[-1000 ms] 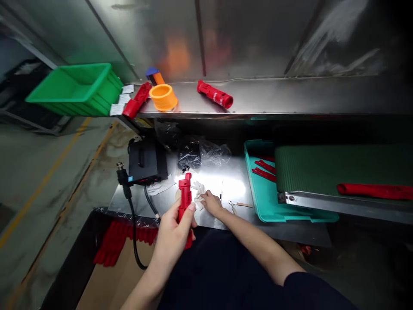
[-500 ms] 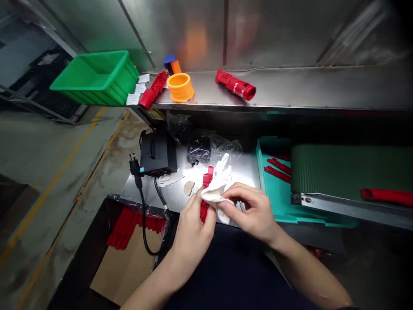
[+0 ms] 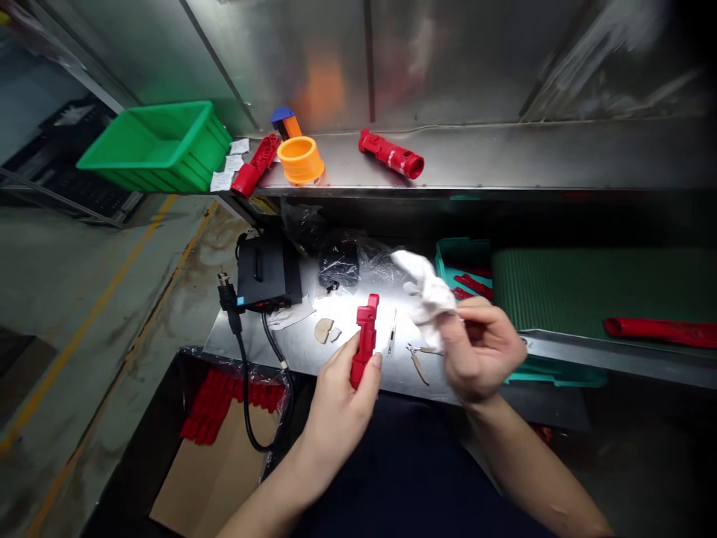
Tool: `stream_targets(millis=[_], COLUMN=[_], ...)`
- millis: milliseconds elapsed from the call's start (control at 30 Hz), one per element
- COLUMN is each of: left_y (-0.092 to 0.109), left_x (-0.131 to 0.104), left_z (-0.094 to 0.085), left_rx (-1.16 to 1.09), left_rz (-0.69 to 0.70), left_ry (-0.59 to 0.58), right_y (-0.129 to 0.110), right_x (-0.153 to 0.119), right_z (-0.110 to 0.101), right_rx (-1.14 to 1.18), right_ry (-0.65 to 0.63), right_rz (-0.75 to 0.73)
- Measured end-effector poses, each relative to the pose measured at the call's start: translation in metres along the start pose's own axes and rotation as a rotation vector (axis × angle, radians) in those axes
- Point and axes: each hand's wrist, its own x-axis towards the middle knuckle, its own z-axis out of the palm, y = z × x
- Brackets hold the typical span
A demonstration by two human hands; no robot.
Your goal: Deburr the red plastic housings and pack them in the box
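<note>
My left hand (image 3: 341, 392) is closed around a red plastic part (image 3: 367, 329), held upright above the metal bench. Pinched in my right hand (image 3: 482, 347) is a white cloth glove (image 3: 429, 288), hanging crumpled away from the red part. Between the hands, a pair of pliers (image 3: 417, 362) lies on the bench beside a slim metal knife-like tool (image 3: 391, 335). A round tan piece (image 3: 323, 330) with a bite out of it rests left of the red part, next to a small grey scrap (image 3: 334, 335).
A black box-shaped device (image 3: 267, 273) with a thick cable stands at left. Below it, a lined carton (image 3: 168, 448) holds several red parts. On the right, a green conveyor belt (image 3: 605, 288) overlaps a teal tray (image 3: 445, 258). The shelf carries a green bin (image 3: 162, 168) and an orange ring (image 3: 301, 161).
My right hand has moved right with the white glove, off the red part. The pliers and slim tool are now uncovered. My left hand keeps hold of the red part.
</note>
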Motion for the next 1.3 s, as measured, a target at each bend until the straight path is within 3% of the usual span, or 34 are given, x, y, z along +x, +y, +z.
stream_targets(millis=[67, 133, 267, 367, 467, 633, 800, 1067, 1300], left_y=[0.002, 0.002, 0.002, 0.006, 0.009, 0.010, 0.016, 0.026, 0.027], left_x=[-0.003, -0.005, -0.006, -0.004, -0.002, -0.004, -0.005, -0.008, -0.011], left_z=[-0.006, -0.009, -0.009, -0.009, -0.012, -0.014, -0.008, 0.001, 0.014], left_rx=[-0.149, -0.278, -0.485, -0.623, -0.732, -0.728, -0.696, -0.656, -0.578], left_rz=[-0.085, -0.089, -0.058, -0.080, -0.100, -0.109, -0.116, -0.114, -0.096], left_ry=[-0.063, -0.087, -0.099, -0.105, -0.096, -0.099, -0.096, -0.051, -0.062], right_y=[0.021, 0.045, 0.083, 0.099, 0.110, 0.108, 0.089, 0.086, 0.091], right_x=[-0.004, -0.013, -0.042, -0.056, -0.050, -0.032, -0.039, -0.058, -0.052], right_z=[-0.016, -0.027, -0.029, -0.024, -0.026, -0.048, -0.056, -0.065, -0.074], right_rx=[-0.039, -0.079, -0.154, -0.227, -0.321, -0.447, -0.412, -0.353, -0.328], right_ry=[0.028, -0.022, -0.149, -0.161, -0.173, -0.390, -0.557, -0.617, -0.662], right_rz=[0.113, 0.230, 0.421, 0.463, 0.460, 0.421, 0.377, 0.327, 0.347])
